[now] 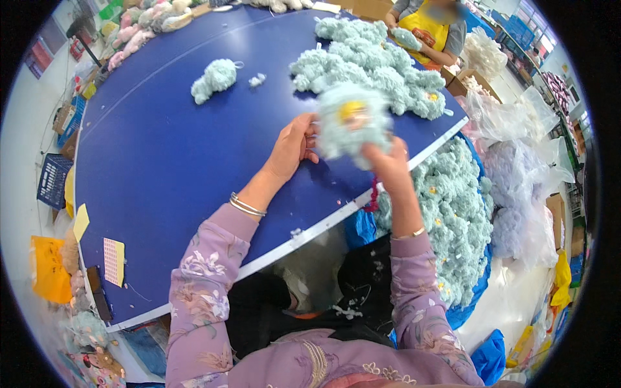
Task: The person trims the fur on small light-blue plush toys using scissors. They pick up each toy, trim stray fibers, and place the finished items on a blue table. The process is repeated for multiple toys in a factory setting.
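Observation:
A fluffy pale blue-green plush toy (336, 139) with a yellow patch is up over the table, smeared by motion. My right hand (390, 169) grips its lower right side. Beside the toy's left edge, my left hand (292, 147) has loosely curled fingers that stand apart; whether the fingertips touch the plush I cannot tell. Farther off lies a large pile of similar plush pieces (369, 58). A single plush piece (218, 76) with a small loop rests alone on the blue table (194, 168), near a small tuft of fluff (257, 80).
To my right, below the table's pale edge, a blue bag (479, 284) is full of similar plush pieces. Across the table a person in a yellow apron (440, 29) holds a plush piece. A pink-patterned sheet (114, 261) lies at the near left, and clear plastic bags (517, 168) stand farther right.

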Demonstrator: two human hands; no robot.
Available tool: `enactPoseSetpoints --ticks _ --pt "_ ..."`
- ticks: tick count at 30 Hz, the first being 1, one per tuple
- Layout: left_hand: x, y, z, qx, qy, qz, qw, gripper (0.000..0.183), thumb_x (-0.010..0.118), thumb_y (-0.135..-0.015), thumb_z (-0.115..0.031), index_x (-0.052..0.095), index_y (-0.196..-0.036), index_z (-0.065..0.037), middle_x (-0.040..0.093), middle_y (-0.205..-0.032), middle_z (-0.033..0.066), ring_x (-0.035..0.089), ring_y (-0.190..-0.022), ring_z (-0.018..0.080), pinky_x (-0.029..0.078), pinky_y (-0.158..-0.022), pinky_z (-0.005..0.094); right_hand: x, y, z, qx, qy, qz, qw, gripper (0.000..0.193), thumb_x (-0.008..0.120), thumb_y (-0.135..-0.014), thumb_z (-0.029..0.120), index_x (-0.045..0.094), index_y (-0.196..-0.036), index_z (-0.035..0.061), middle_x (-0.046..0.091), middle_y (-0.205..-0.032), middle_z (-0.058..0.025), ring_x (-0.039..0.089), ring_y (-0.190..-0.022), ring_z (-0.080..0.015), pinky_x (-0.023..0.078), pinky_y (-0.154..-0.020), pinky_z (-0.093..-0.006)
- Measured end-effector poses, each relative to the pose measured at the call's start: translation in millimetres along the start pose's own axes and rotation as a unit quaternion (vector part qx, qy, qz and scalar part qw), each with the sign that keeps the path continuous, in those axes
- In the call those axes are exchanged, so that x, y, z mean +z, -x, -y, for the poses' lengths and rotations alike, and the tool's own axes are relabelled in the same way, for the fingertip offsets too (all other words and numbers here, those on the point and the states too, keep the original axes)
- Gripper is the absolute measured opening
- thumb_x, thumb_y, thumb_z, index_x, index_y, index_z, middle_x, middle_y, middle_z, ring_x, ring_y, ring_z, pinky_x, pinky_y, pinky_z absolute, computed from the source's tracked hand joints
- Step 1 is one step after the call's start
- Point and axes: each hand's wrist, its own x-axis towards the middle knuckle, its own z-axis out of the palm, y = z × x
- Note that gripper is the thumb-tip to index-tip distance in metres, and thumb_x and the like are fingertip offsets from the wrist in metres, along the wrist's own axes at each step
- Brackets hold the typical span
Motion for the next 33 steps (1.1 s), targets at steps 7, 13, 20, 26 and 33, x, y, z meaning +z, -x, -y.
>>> enactPoseSetpoints --ticks 7,13,20,26,33 --pt "-35.1 -17.3 -45.3 0.144 -0.157 -0.245 0.946 0.028 0.047 -0.099 -0.029 0.06 -0.112 -0.007 0.066 -0.1 0.0046 0.06 -0.084 0.0106 0.047 -0.062 0.022 -33.9 -1.2 3.2 -0.07 -0.375 0.028 0.924 0.049 0.058 -0.091 0.034 0.05 -0.124 -0.0011 0.065 -0.092 -0.0091 0.031 -0.041 -0.0029 0.025 -0.036 -0.0204" --pt "78.3 17.2 -135.3 0.321 -0.116 0.189 0.921 0.044 0.034 -0.098 -0.033 0.064 -0.104 -0.002 0.06 -0.108 0.0214 0.051 -0.101 0.0303 0.046 -0.075 0.0388 11.3 -9.3 -33.6 -0.008 -0.055 0.022 0.998 0.02 0.063 -0.09 0.016 0.062 -0.097 -0.0028 0.062 -0.075 -0.0017 0.057 -0.07 -0.0076 0.044 -0.063 -0.0227" --pt "145.6 64.9 -166.8 0.394 0.041 0.447 0.802 0.046 0.036 -0.096 -0.037 0.063 -0.109 -0.003 0.058 -0.115 0.0202 0.049 -0.108 0.0296 0.043 -0.08 0.0395 22.6 -9.6 -13.3 -0.014 -0.007 0.022 1.0 0.018 0.062 -0.091 0.015 0.062 -0.092 -0.0028 0.06 -0.072 -0.0011 0.056 -0.067 -0.0066 0.043 -0.059 -0.0231" --pt "157.0 66.6 -153.7 0.384 0.103 0.484 0.779 0.048 0.038 -0.095 -0.041 0.062 -0.114 -0.004 0.056 -0.12 0.0193 0.046 -0.113 0.0291 0.041 -0.084 0.0401 20.8 -12.5 -40.2 0.036 0.03 -0.014 0.999 0.017 0.061 -0.091 0.015 0.062 -0.092 -0.0028 0.06 -0.07 -0.0005 0.054 -0.065 -0.0055 0.042 -0.059 -0.0221" --pt "150.5 74.1 -156.1 0.385 0.125 0.479 0.779 0.052 0.04 -0.093 -0.044 0.06 -0.119 -0.005 0.054 -0.127 0.0181 0.043 -0.12 0.0284 0.039 -0.089 0.0408 22.2 -11.3 -33.0 -0.011 0.022 0.009 1.0 0.017 0.061 -0.091 0.014 0.062 -0.091 -0.0027 0.059 -0.069 0.0 0.053 -0.064 -0.0053 0.041 -0.058 -0.0218"
